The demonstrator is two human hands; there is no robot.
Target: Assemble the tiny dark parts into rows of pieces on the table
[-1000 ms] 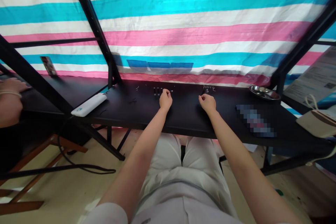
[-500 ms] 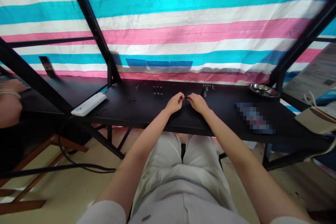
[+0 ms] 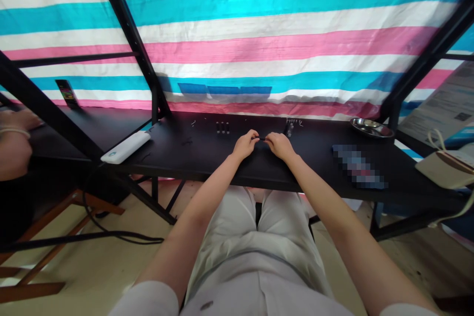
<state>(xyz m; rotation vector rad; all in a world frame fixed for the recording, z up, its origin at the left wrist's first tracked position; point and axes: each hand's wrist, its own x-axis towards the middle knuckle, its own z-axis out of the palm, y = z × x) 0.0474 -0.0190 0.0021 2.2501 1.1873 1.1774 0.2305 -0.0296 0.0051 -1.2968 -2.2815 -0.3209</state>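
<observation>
My left hand (image 3: 246, 144) and my right hand (image 3: 278, 145) meet over the middle of the black table (image 3: 200, 158). Between their pinched fingertips runs a thin dark stick-like piece (image 3: 262, 138), held at both ends; its exact kind is too small to make out. Beyond my left hand stand three short dark cylinders with pale ends (image 3: 222, 128) in a row. Past my right hand lies a small cluster of dark and clear little pieces (image 3: 289, 130), with several small white bits (image 3: 295, 121) behind it.
A long white device (image 3: 126, 147) lies on the left, near a black frame post. To the right are a shiny metal dish (image 3: 372, 128), a blurred-out flat item (image 3: 359, 167) and a beige bag (image 3: 444, 169). Another person's arm (image 3: 15, 145) rests at the far left.
Both hands stay in nearly the same place, still holding the dark piece; only the fingers shift slightly. At the far left the other person's hand has moved a little.
</observation>
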